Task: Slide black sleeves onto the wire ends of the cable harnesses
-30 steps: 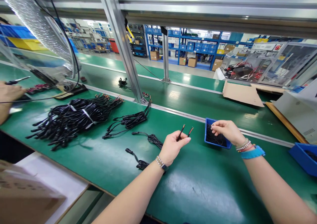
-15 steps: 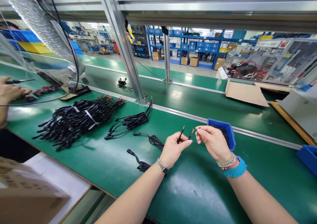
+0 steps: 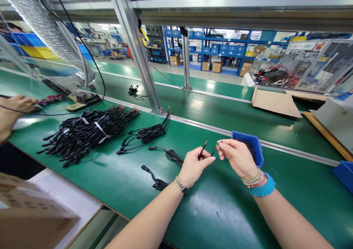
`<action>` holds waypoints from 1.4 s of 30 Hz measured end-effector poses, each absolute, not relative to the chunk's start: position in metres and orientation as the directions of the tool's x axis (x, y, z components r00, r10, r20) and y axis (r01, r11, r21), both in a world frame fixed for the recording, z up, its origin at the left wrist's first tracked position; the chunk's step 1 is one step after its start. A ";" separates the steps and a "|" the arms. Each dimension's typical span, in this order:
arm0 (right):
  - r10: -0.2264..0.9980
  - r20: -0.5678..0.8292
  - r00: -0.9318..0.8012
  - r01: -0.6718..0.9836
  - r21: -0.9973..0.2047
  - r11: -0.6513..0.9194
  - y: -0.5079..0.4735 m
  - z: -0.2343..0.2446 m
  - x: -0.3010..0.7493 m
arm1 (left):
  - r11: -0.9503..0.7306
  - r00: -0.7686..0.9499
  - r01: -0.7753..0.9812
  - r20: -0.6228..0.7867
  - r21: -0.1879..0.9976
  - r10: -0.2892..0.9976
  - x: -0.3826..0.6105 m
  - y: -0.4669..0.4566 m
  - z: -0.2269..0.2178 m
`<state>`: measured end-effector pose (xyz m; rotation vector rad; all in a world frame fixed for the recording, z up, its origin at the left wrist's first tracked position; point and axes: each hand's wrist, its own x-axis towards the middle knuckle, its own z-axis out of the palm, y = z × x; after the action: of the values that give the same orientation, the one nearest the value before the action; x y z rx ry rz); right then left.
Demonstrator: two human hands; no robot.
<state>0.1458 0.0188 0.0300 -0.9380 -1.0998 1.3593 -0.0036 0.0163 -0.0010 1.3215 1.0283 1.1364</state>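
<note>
Two cable ends (image 3: 203, 150) jut from the clasping left hand (image 3: 193, 167); at three o'clock, the right hand (image 3: 237, 157) pinches a barely visible piece (image 3: 221, 142).

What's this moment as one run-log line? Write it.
left grip: holds two black cable ends | right grip: pinched at one end's tip, contents too small to tell | blue bin: behind right grip | bundled cables: left

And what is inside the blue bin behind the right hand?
Thin black pieces show inside the blue bin; the right hand covers its near left part, hiding anything there.
</note>
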 end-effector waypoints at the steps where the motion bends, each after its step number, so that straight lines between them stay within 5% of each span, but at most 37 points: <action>1: 0.995 0.051 -0.087 -0.261 -0.965 0.026 0.019 0.030 0.146 | -0.066 0.176 -0.024 0.069 0.998 0.982 -0.004 0.016 -0.001; 15: 0.994 -0.005 -0.109 -0.200 -0.980 -0.027 0.016 0.029 0.144 | -0.134 0.108 0.042 0.128 0.990 0.986 -0.005 0.017 -0.007; 22: 0.973 -0.060 -0.225 -0.004 -0.998 -0.063 0.016 0.029 0.148 | -0.097 0.127 0.026 0.093 0.995 0.987 -0.004 0.017 -0.005; 29: 0.987 0.155 0.044 -0.041 -0.987 0.156 0.022 0.030 0.159 | -0.008 0.181 -0.053 0.017 0.999 0.983 -0.004 0.018 0.000; 42: 0.970 0.243 0.012 0.071 -0.968 0.241 0.019 0.034 0.156 | 0.003 0.191 -0.043 0.005 0.999 0.982 -0.003 0.017 0.000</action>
<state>0.1563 0.0192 0.0343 -1.0851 -1.3497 0.9785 -0.0033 0.0174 0.0002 1.2632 1.0350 1.0877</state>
